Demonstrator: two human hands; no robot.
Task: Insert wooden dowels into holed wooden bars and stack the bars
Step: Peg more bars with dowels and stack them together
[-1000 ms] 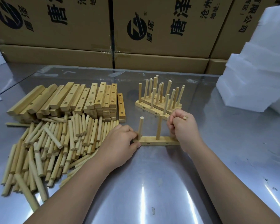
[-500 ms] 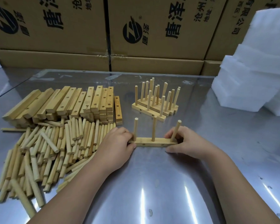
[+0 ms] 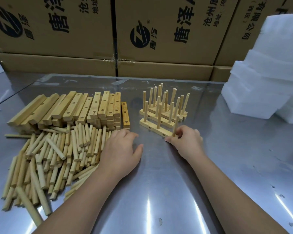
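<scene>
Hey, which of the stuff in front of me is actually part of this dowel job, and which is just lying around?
Part of the job:
- loose dowels
- holed bars
- finished doweled bars
- front bar, held at its end by the right hand
- left hand, beside the loose dowels

Just lying about:
- cardboard boxes
- white foam blocks

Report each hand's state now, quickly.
Left hand: open, holds nothing, beside the loose dowels.
Right hand: closed, grips the right end of the nearest doweled bar.
</scene>
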